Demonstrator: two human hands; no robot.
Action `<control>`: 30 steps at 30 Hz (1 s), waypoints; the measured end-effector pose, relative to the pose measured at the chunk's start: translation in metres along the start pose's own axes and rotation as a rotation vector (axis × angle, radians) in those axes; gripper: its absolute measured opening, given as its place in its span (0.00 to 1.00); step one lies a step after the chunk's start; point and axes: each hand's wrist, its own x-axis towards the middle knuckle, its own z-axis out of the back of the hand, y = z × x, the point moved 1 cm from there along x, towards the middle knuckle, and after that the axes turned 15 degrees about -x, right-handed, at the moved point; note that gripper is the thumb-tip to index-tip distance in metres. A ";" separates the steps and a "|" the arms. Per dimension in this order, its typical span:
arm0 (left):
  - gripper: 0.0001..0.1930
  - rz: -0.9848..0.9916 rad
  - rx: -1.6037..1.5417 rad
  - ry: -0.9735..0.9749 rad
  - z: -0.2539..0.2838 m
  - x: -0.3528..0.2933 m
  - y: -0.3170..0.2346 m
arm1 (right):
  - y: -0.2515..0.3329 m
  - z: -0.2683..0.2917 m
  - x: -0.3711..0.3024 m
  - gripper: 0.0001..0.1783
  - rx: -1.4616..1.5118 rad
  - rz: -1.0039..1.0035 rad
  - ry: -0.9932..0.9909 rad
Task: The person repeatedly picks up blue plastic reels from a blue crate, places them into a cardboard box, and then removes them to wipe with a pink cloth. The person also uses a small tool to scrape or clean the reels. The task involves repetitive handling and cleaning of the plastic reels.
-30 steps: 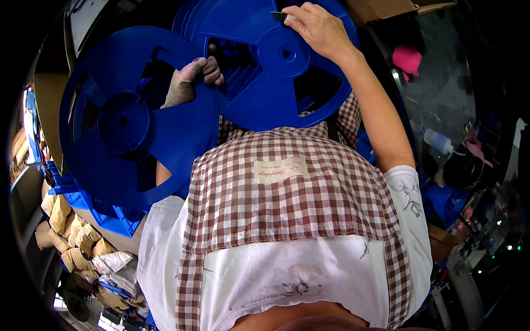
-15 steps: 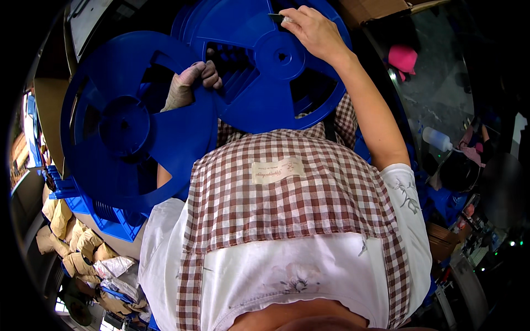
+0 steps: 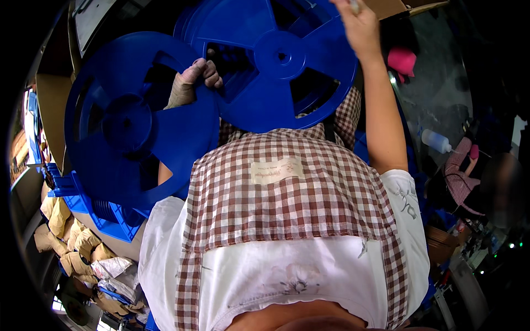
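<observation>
Two large blue plastic reels with open windows fill the upper middle. My left hand (image 3: 197,77) comes up through a window of the left reel (image 3: 179,129), its fingers closed over the reel's spoke near the neighbouring rim. The right reel (image 3: 251,102) lies against it, with more blue discs showing behind through its windows. At the top edge, beyond the right reel's upper right rim, my right hand (image 3: 361,30) is closed on a small tool with a pale handle (image 3: 354,6). The picture's edge cuts off part of those fingers, and the tool's tip is hidden.
Cardboard boxes stand at the far left (image 3: 52,116) and top right (image 3: 386,7). A blue crate (image 3: 113,220) and a heap of tan packages (image 3: 83,251) lie at lower left. On the right are a pink object (image 3: 402,60), a white bottle (image 3: 436,140) and another person's sleeve (image 3: 458,182).
My right hand has moved up and right, from over the right reel's face to past its rim, uncovering a window. My left hand stays put. The other person's sleeve at right has shifted.
</observation>
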 end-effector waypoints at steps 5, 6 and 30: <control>0.13 -0.013 0.008 -0.008 0.004 -0.004 -0.001 | -0.058 0.022 -0.064 0.17 0.020 -0.333 0.168; 0.13 -0.013 -0.001 -0.009 0.002 -0.003 0.000 | -0.054 0.018 -0.078 0.16 0.083 -0.440 0.294; 0.22 0.255 0.275 0.090 -0.017 0.047 -0.031 | 0.206 0.057 0.000 0.18 0.900 0.519 0.369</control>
